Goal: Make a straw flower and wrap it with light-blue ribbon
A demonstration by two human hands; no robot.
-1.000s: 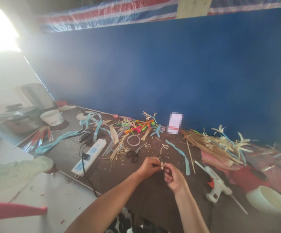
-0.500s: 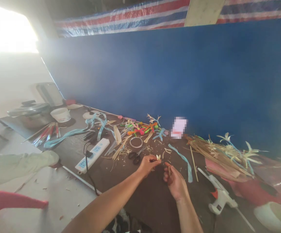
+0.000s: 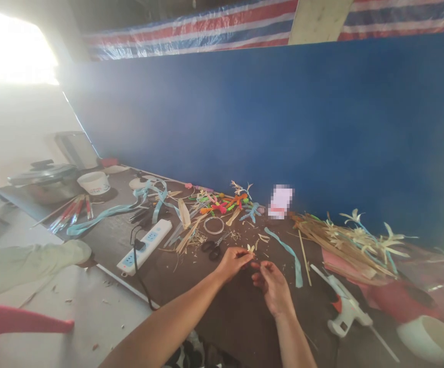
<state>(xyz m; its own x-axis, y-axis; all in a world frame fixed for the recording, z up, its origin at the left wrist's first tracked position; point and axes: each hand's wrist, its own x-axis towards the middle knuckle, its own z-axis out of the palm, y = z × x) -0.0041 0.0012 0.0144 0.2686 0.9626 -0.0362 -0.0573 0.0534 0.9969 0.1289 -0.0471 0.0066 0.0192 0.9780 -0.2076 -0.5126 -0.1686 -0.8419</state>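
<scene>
You seem to be shaping the pale flower (image 3: 251, 249) pinched in your left hand (image 3: 233, 263) above the tabletop (image 3: 240, 317), while your curled right hand (image 3: 275, 287), contents unclear, likely needs a light touch next.

A craft workshop is suggested by what is spread over the dark table (image 3: 225, 312): scissors (image 3: 211, 249), a glue gun (image 3: 354, 307), a power strip (image 3: 145, 247), a bundle of straw-coloured strips (image 3: 316, 237) and pale, handmade-looking flowers (image 3: 357, 235). Offcuts (image 3: 193, 238) are strewn across it, and bits (image 3: 95, 346) are scattered over the floor (image 3: 102, 317) too. The table is backed by a blue panel (image 3: 244, 122), above which striped plastic sheeting (image 3: 191, 29) is seen. At the far left a lidded pot (image 3: 49, 183) is placed (a more kitchen-like touch).
</scene>
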